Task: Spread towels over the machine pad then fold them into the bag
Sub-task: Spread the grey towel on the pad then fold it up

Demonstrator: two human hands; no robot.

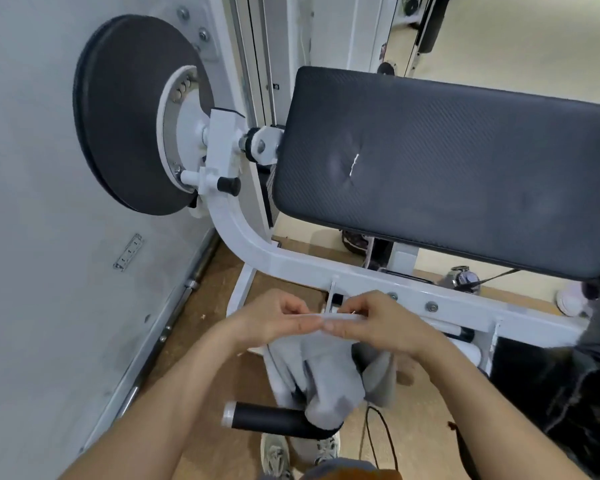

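Observation:
A light grey towel (pixel 326 375) hangs bunched below my two hands, in front of the machine. My left hand (pixel 274 320) and my right hand (pixel 378 320) meet at its top edge and pinch it between the fingers, close together. The towel's lower part droops over a black foam handle (pixel 271 419). The black padded machine pad (pixel 447 168) lies bare above and to the right of my hands, with a small white tear near its middle. A dark bag (pixel 568 393) sits at the right edge, partly cut off.
The white machine frame (pixel 291 261) curves from a round black cam disc (pixel 125 112) on the left wall side. A grey wall stands close on the left. A water bottle (pixel 463 278) and shoes lie on the floor behind the frame. My own shoes show at the bottom.

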